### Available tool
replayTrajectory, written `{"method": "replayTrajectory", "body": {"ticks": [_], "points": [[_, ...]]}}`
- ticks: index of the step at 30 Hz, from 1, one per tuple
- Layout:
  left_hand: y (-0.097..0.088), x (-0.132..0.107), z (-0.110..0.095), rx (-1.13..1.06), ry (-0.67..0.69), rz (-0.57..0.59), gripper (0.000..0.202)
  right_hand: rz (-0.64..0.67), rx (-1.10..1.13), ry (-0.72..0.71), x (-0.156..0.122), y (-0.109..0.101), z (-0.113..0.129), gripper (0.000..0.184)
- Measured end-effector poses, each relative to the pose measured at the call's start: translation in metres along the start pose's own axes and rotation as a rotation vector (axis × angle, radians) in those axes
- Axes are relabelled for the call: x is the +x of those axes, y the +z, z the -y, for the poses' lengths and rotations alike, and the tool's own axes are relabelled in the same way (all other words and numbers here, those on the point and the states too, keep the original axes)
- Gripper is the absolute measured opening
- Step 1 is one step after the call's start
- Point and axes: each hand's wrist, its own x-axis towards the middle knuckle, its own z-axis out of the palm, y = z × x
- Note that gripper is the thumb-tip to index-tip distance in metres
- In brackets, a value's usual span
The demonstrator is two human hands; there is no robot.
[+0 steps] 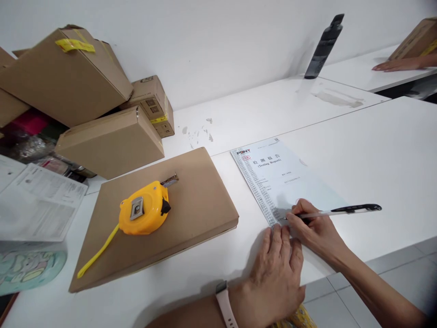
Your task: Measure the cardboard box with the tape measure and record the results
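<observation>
Black-capped pen (343, 210) aslant in right hand (317, 232), left hand (277, 269) palm-down by sheet (287, 168)

A pale pink, dark-cased band (225, 304) circles the left wrist (240, 298).

your head camera faces forward and down, your left hand (277, 269) and right hand (321, 237) near, the wall (225, 50) farther off.

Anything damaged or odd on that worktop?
Yes: ragged greyish patches mark the white table beside the cardboard boxes and near the dark bottle. They interrupt its otherwise even surface; whether wear or residue, I cannot tell.
</observation>
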Motion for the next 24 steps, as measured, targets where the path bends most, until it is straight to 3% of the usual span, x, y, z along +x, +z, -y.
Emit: {"method": "replayTrajectory", "body": {"ticks": [24], "points": [[-0.0066, 0.0006, 0.0021, -0.004, 0.007, -0.001, 0.077, -0.004, 0.015, 0.033, -0.0010, -0.0005, -0.0003, 0.027]]}}
